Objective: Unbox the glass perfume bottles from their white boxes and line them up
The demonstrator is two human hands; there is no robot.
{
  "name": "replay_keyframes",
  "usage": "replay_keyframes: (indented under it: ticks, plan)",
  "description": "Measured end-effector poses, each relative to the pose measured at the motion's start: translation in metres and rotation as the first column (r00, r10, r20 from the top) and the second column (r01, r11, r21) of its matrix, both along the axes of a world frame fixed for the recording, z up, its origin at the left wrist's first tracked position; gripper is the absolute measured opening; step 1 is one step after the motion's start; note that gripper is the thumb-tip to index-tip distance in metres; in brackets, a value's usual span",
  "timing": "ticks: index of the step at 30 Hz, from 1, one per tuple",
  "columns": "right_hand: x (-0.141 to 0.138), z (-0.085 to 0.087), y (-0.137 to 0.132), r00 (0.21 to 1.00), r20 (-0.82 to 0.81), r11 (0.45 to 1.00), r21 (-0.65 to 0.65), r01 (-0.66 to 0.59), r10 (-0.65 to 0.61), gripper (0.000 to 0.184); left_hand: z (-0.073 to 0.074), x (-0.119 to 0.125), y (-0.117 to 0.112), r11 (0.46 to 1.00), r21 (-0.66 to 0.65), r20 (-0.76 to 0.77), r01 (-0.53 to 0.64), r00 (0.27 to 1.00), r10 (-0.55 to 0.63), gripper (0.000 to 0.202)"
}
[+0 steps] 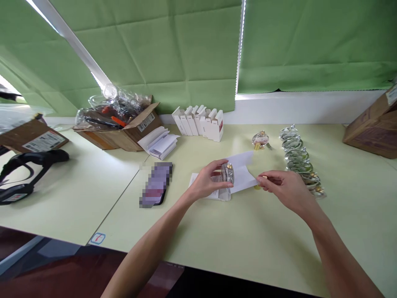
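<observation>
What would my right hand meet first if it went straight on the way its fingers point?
Your right hand would probably meet the thin, flat white paper sheet first, just left of it, though one view leaves the depth unclear.

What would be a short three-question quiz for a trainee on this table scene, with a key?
1. True or false: the left hand holds a plastic-wrapped item.
2. Where do the white boxes stand? A: under the left hand. B: in front of the green curtain. C: on the floor.
3. Fill in: the phone lies to the ___ of the left hand.

Key: 1 true; 2 B; 3 left.
</observation>
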State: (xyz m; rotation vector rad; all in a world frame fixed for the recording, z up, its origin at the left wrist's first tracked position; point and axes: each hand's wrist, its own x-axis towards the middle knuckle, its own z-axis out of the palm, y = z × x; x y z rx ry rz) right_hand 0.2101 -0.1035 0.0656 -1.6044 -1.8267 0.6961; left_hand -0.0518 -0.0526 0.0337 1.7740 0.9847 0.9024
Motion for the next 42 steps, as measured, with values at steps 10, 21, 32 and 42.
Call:
replay_keyframes:
  ticks: [10, 21, 32, 42]
  plan:
    - [-0.039, -0.02, 0.004, 0.991, -0.096, 0.991, -0.089, -0.103, 0.095, 0.026, 0.001, -0.009, 0.01, 0.975, 0.06, 0.164, -0.215, 0.966, 0.203, 0.062]
    - [-0.059, -0.026, 0.008, 0.986, -0.066, 0.985, 0.084, -0.151, 0.156, 0.021, 0.032, -0.009, 0.001, 0.911, 0.093, 0.362, -0.403, 0.866, 0.346, 0.057]
    - [0.007, -0.02, 0.026, 0.962, -0.002, 0.949, 0.164, 0.268, -0.272, 0.025, 0.058, 0.082, 0.013, 0.968, -0.08, 0.316, -0.236, 0.915, 0.249, 0.046]
    - [0.01, -0.013, 0.024, 0.96, 0.123, 0.964, 0.123, 0.235, -0.25, 0.019, 0.029, 0.157, 0.075, 0.989, 0.028, -0.037, -0.144, 0.989, 0.145, 0.023]
